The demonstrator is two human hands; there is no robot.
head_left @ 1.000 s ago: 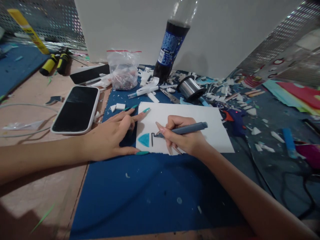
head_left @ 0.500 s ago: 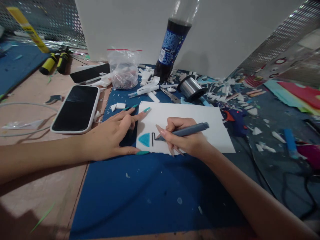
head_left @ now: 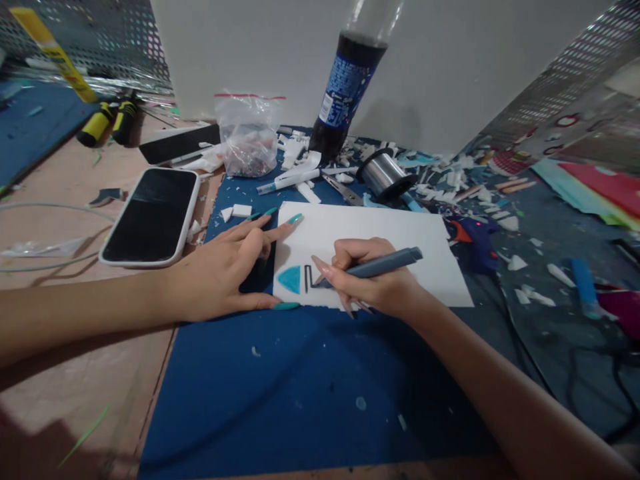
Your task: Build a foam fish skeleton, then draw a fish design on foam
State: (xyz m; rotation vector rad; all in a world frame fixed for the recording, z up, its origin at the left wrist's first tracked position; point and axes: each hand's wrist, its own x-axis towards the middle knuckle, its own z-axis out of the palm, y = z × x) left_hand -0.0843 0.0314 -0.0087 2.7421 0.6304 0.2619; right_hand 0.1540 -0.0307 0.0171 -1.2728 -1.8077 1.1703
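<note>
A white sheet of paper (head_left: 395,227) lies on the blue mat (head_left: 280,393). Near its left end it bears a blue coloured rounded shape (head_left: 289,280) and dark outlines (head_left: 307,279) beside that. My left hand (head_left: 240,267) rests with fingers spread, its forefinger and thumb on the sheet's left edge. My right hand (head_left: 373,277) is closed around a grey marker (head_left: 385,263), held slanted with its tip down at the dark lines. The fingers partly cover the drawing around the tip.
A phone (head_left: 153,217) lies left of the mat. Behind the paper stand a zip bag (head_left: 250,137), a soda bottle (head_left: 345,90) and a wire spool (head_left: 385,175) among white scraps. To the right are a glue gun (head_left: 475,243) with its cord and a blue stick (head_left: 585,287).
The marker tip has moved slightly right and down with my right hand, and the dark line is longer along its lower side. My left hand stays in place.
</note>
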